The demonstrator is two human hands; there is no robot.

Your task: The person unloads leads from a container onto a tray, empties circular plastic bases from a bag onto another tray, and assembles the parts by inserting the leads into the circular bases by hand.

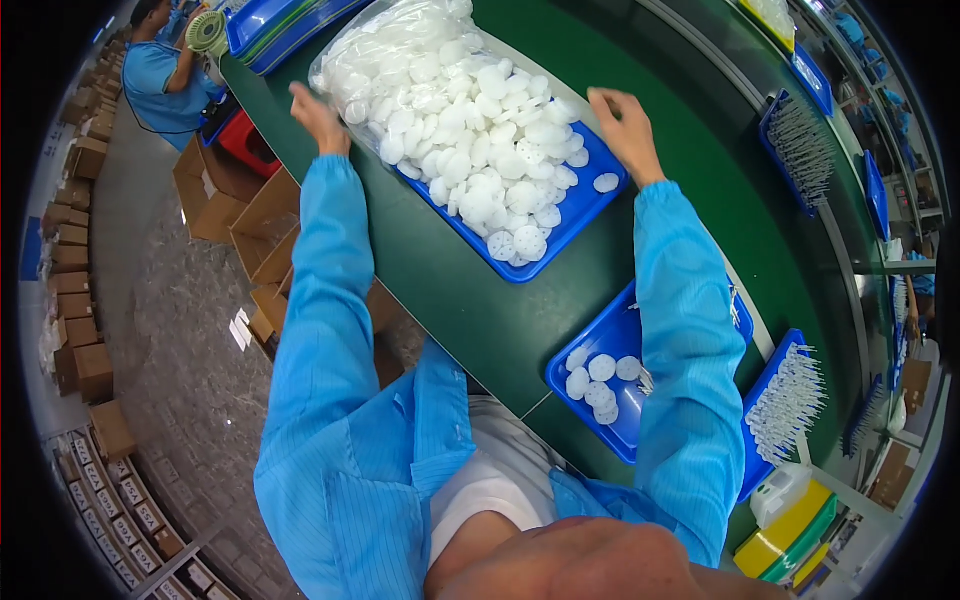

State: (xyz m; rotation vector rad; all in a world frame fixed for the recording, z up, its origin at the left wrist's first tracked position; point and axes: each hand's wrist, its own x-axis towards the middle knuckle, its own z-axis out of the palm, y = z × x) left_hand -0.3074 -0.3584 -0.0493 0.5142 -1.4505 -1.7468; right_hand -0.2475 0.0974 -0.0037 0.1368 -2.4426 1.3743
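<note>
Along the far left, stacked cardboard boxes (93, 373) line the room beside a shiny grey floor (200, 330). Higher up, a co-worker in blue (160, 90) sits near a pale green fan (207, 33), and opened cartons (208, 195) stand against the edge of the dark green table (430, 275). The left hand (322, 122) is just beside a clear plastic bag (350, 50); it is blurred, and I cannot tell how its fingers stand. White discs (480, 150) lie heaped from the bag into a blue tray (562, 238) on the table. Right of the heap, the right hand (625, 130) hovers near the tray's edge, its fingers loosely bent and pinching nothing visible. Below it, a second blue tray (625, 435), partly behind the sleeve, holds a few more discs. Further right, a pale strip borders a brighter green belt (700, 130), with blue trays of upright pins (785, 410) along it and a yellow-and-green box (785, 530) at the lower corner
</note>
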